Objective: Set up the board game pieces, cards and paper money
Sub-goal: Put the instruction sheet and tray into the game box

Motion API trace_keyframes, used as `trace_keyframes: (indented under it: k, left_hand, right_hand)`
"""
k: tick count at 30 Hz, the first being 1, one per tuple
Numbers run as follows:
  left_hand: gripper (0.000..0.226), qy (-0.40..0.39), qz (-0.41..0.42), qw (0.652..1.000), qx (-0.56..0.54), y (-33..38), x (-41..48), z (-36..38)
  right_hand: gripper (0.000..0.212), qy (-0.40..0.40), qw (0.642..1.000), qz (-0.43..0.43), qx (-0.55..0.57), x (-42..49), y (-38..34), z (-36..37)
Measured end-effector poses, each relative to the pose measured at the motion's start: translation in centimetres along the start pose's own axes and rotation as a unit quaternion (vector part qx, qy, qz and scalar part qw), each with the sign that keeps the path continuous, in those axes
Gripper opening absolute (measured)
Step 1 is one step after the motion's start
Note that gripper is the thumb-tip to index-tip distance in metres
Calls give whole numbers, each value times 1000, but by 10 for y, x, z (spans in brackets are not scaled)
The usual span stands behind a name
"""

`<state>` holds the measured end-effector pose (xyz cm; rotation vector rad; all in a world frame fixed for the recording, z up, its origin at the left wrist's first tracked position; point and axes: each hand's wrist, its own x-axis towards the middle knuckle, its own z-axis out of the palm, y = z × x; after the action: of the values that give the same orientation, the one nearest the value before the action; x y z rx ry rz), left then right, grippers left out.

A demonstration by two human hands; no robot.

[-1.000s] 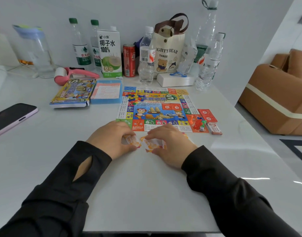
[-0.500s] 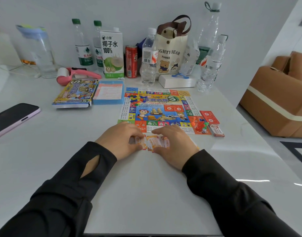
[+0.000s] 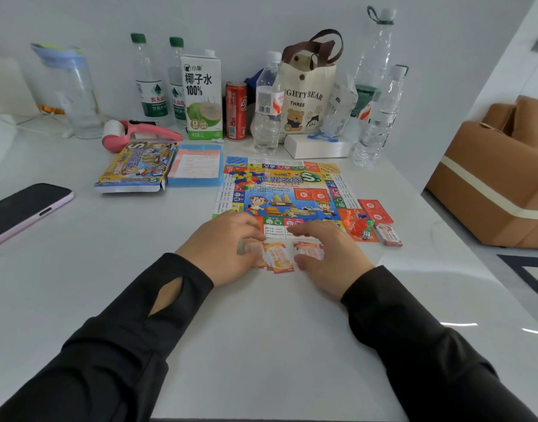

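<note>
I see both hands low over the white counter [image 3: 261, 330], just in front of the near edge of the colourful printed paper game board [image 3: 287, 190] that lies flat on it. Between them is a small fan of orange-and-white paper money notes [image 3: 278, 258], overlapping and resting on the counter. My left hand [image 3: 222, 245] has its fingers curled down onto the leftmost note, pinching it. My right hand [image 3: 331, 254] is closed on the rightmost note, fingers over it and thumb against its near edge. The picture is blurred here, so I cannot count the notes.

At the board's near right corner sit small orange and green plastic pawns [image 3: 357, 225] with a white die [image 3: 365, 236] touching them. Red cards [image 3: 375, 210] lie just beside that corner, and a small wrapped card pack [image 3: 388, 235] lies near them. The yellow-and-blue cardboard game box [image 3: 136, 166] lies left of the board, next to a blue plastic tray [image 3: 197, 178] holding a printed sheet.
</note>
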<state>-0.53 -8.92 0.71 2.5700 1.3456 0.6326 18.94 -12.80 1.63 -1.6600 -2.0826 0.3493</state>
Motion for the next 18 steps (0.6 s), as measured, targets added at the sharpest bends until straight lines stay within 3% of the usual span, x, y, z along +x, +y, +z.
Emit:
trace_keyframes:
  k: [8, 18]
  left_hand:
    - [19, 160, -63, 985, 3, -20, 24, 5]
    - [24, 217, -119, 969, -8, -55, 48, 5]
  right_hand:
    - [34, 69, 998, 5, 2, 28, -8, 0]
    - [37, 35, 998, 36, -38, 86, -28, 9]
